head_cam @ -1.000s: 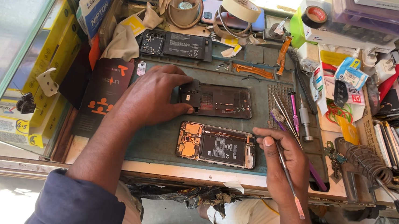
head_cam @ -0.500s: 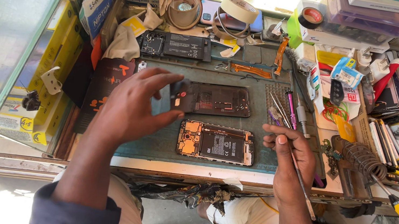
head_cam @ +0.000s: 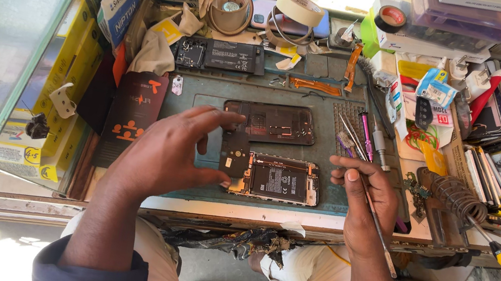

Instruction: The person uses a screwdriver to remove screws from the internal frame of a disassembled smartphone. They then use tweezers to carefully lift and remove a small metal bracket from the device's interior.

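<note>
An opened phone (head_cam: 281, 181) with its battery and boards exposed lies on the green work mat (head_cam: 203, 94). My left hand (head_cam: 173, 151) is at the phone's left end, with a small dark cover plate (head_cam: 234, 153) between its index finger and thumb. Just behind lies a second dark phone body (head_cam: 275, 122), apart from both hands. My right hand (head_cam: 360, 198) rests at the opened phone's right end and grips a thin metal tool (head_cam: 378, 235) that slants back toward my wrist.
Screwdrivers and tweezers (head_cam: 362, 133) lie on the mat's right part. A soldering iron stand (head_cam: 453, 197) sits at the right, tape rolls (head_cam: 298, 8) at the back, a glass counter (head_cam: 9, 29) at the left. Another opened phone (head_cam: 221, 54) lies farther back.
My left hand lifted off the rear phone body, spread its fingers, and came down to the front phone's left end, now with the small cover plate. My right hand barely moved.
</note>
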